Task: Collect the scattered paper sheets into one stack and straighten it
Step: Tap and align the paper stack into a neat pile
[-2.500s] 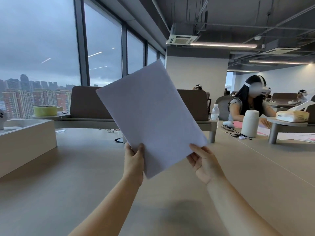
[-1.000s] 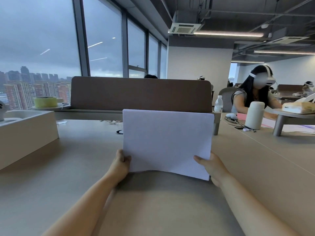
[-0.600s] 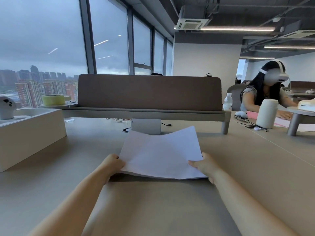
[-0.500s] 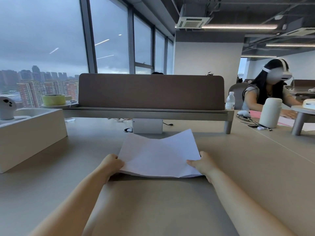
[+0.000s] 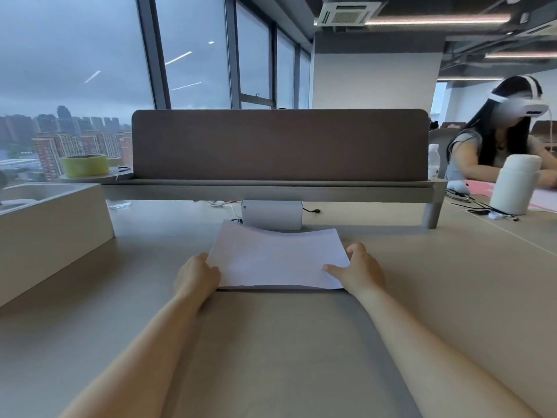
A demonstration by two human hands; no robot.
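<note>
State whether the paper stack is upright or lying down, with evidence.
Lying down, not fully flat: the paper stack rests on the desk, far edge bowed, left hand and right hand gripping its sides.

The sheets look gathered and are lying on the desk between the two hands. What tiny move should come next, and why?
Probably loosen both hands so the paper stack settles flat. The left hand and right hand grip its sides, its near edge lies on the table, yet its far edge bows, dipping in the middle.
</note>
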